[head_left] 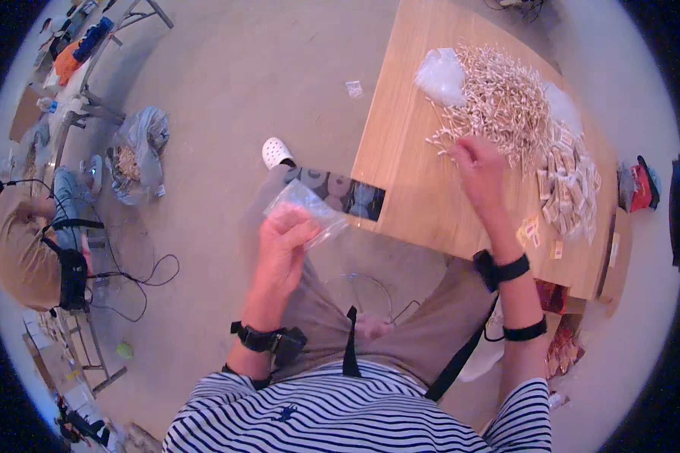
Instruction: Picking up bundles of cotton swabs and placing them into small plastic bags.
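Above my lap my left hand (283,234) is closed, with a small clear plastic bag (321,219) pinched between thumb and fingers. My right hand (480,166) is over the wooden table, at the near edge of a large loose heap of cotton swabs (506,94). Its fingers are curled together, and whatever they hold is too small or hidden to make out. Beside the heap, to the right of that hand, lies a pile of filled clear packets of swabs (570,189).
White plastic bags (440,78) lie against the heap on the wooden table (400,143). Small yellow labels (533,230) rest near its front edge. A dark printed sheet (363,200) sits at the left corner. Leftward, a clear sack (140,155) stands on the floor near another seated person (30,249).
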Action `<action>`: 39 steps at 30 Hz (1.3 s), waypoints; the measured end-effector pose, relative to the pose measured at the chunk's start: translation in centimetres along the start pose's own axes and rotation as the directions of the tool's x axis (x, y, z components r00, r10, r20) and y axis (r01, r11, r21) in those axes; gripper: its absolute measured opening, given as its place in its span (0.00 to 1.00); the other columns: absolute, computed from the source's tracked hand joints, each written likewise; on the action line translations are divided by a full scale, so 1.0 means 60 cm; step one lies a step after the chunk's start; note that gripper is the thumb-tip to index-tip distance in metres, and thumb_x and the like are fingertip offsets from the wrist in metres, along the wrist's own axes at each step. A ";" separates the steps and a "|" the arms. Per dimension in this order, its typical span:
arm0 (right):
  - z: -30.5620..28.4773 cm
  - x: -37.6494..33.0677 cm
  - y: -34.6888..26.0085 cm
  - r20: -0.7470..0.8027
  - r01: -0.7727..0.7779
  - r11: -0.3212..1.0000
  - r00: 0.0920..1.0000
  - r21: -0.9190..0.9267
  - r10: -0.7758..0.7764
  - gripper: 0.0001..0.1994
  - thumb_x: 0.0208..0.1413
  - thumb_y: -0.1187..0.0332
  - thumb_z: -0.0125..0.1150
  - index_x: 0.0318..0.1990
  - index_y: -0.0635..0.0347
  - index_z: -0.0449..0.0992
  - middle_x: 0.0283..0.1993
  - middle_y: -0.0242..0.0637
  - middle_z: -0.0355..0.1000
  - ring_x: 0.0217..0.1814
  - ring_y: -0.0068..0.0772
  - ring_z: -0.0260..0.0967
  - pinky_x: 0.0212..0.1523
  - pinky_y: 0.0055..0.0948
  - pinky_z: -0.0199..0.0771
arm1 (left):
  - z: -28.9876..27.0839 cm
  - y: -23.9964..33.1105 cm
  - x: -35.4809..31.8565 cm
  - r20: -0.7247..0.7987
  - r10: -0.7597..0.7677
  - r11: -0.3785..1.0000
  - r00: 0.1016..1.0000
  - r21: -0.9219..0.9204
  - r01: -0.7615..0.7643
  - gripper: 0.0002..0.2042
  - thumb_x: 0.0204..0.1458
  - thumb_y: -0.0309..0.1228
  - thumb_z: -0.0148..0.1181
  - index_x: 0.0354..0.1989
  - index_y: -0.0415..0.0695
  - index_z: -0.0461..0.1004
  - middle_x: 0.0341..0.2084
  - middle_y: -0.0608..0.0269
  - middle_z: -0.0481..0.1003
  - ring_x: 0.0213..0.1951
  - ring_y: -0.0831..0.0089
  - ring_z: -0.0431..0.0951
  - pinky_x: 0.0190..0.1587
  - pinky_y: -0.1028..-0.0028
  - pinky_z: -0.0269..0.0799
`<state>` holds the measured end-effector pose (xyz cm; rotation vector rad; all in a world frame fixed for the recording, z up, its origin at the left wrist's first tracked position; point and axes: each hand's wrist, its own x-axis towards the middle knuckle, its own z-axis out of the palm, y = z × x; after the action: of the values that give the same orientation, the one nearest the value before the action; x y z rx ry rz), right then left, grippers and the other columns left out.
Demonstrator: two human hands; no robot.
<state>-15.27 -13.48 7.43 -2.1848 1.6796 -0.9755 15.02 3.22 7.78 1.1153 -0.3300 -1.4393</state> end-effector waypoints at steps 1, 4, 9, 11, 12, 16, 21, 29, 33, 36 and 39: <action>0.016 -0.025 -0.055 0.137 -0.078 0.980 0.989 0.181 0.053 0.09 0.55 0.66 0.65 0.36 0.63 0.81 0.32 0.44 0.77 0.35 0.41 0.74 0.38 0.39 0.72 | 0.003 -0.002 -0.006 -0.014 0.002 1.000 1.000 0.004 -0.002 0.07 0.50 0.19 0.62 0.35 0.45 0.73 0.28 0.71 0.75 0.30 0.81 0.75 0.35 0.78 0.71; 0.044 -0.091 -0.197 0.494 -0.376 0.741 0.867 0.557 0.068 0.11 0.57 0.63 0.65 0.35 0.64 0.81 0.26 0.37 0.75 0.29 0.22 0.70 0.30 0.28 0.69 | 0.014 -0.006 -0.015 0.049 0.041 0.999 0.998 -0.023 -0.040 0.06 0.51 0.20 0.62 0.34 0.45 0.74 0.29 0.71 0.76 0.31 0.80 0.75 0.36 0.77 0.72; 0.058 -0.127 -0.254 0.568 -0.382 0.727 0.823 0.571 -0.013 0.12 0.56 0.65 0.65 0.28 0.67 0.77 0.19 0.33 0.70 0.24 0.19 0.64 0.25 0.28 0.65 | 0.009 -0.011 -0.039 0.061 0.024 0.999 0.998 -0.038 -0.022 0.07 0.51 0.20 0.63 0.38 0.43 0.76 0.31 0.70 0.77 0.32 0.80 0.76 0.37 0.77 0.73; 0.051 -0.126 -0.259 0.558 -0.334 0.749 0.828 0.572 -0.057 0.13 0.56 0.65 0.65 0.27 0.67 0.76 0.18 0.35 0.69 0.23 0.20 0.63 0.24 0.29 0.64 | 0.009 -0.002 -0.049 0.089 -0.005 0.999 0.996 -0.037 0.008 0.08 0.50 0.20 0.63 0.39 0.43 0.76 0.31 0.69 0.78 0.32 0.80 0.76 0.37 0.76 0.73; 0.048 -0.125 -0.262 0.548 -0.287 0.768 0.831 0.573 -0.099 0.13 0.56 0.66 0.64 0.26 0.67 0.75 0.17 0.37 0.67 0.21 0.21 0.63 0.23 0.30 0.63 | 0.008 0.002 -0.052 0.118 -0.036 0.999 0.992 -0.031 0.040 0.09 0.50 0.19 0.63 0.39 0.42 0.77 0.32 0.69 0.78 0.32 0.79 0.76 0.37 0.76 0.73; 0.048 -0.122 -0.281 0.549 -0.238 0.808 0.827 0.539 -0.123 0.13 0.56 0.66 0.64 0.26 0.67 0.74 0.18 0.43 0.67 0.20 0.25 0.63 0.23 0.32 0.63 | -0.010 -0.002 -0.044 0.228 0.049 0.999 0.973 -0.020 -0.045 0.10 0.49 0.18 0.63 0.40 0.41 0.77 0.32 0.67 0.78 0.32 0.79 0.76 0.35 0.75 0.73; 0.065 -0.117 -0.264 0.333 -0.117 0.899 0.942 0.423 -0.034 0.16 0.57 0.62 0.63 0.24 0.66 0.73 0.19 0.48 0.68 0.20 0.40 0.65 0.24 0.37 0.64 | -0.064 -0.016 0.002 0.021 0.153 0.981 0.988 -0.120 -0.149 0.07 0.51 0.20 0.64 0.38 0.40 0.76 0.30 0.66 0.76 0.29 0.78 0.73 0.29 0.78 0.68; 0.112 -0.156 -0.115 0.337 -0.149 0.989 0.932 0.023 0.133 0.19 0.54 0.55 0.64 0.22 0.62 0.74 0.21 0.48 0.70 0.24 0.51 0.70 0.27 0.47 0.65 | -0.130 -0.018 0.110 -0.211 0.130 0.983 0.969 -0.101 -0.154 0.07 0.53 0.23 0.66 0.36 0.40 0.73 0.28 0.66 0.74 0.28 0.77 0.73 0.28 0.78 0.67; 0.116 -0.157 -0.120 0.328 -0.182 0.983 0.928 -0.017 0.177 0.18 0.53 0.55 0.65 0.21 0.61 0.74 0.20 0.48 0.70 0.23 0.52 0.69 0.26 0.48 0.65 | -0.137 -0.028 0.152 -0.258 0.154 0.979 0.954 -0.092 -0.183 0.07 0.53 0.24 0.67 0.36 0.41 0.73 0.28 0.66 0.74 0.28 0.78 0.73 0.28 0.79 0.67; 0.114 -0.156 -0.123 0.326 -0.180 0.984 0.930 0.003 0.169 0.18 0.53 0.55 0.65 0.21 0.61 0.73 0.19 0.48 0.69 0.23 0.52 0.70 0.25 0.48 0.65 | -0.133 -0.034 0.173 -0.283 0.190 0.975 0.940 -0.056 -0.214 0.07 0.53 0.26 0.67 0.36 0.42 0.74 0.27 0.67 0.74 0.28 0.78 0.72 0.28 0.78 0.67; 0.117 -0.158 -0.121 0.304 -0.166 0.986 0.939 -0.010 0.161 0.19 0.53 0.55 0.65 0.21 0.60 0.73 0.18 0.48 0.68 0.22 0.52 0.69 0.25 0.47 0.65 | -0.129 -0.038 0.182 -0.284 0.182 0.983 0.941 0.051 -0.175 0.07 0.53 0.27 0.68 0.36 0.42 0.75 0.27 0.68 0.75 0.27 0.78 0.73 0.28 0.79 0.67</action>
<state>-6.50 -3.91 2.57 -2.0209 1.6649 -0.5728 21.63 -2.79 -2.44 1.2632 -0.2355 -1.0979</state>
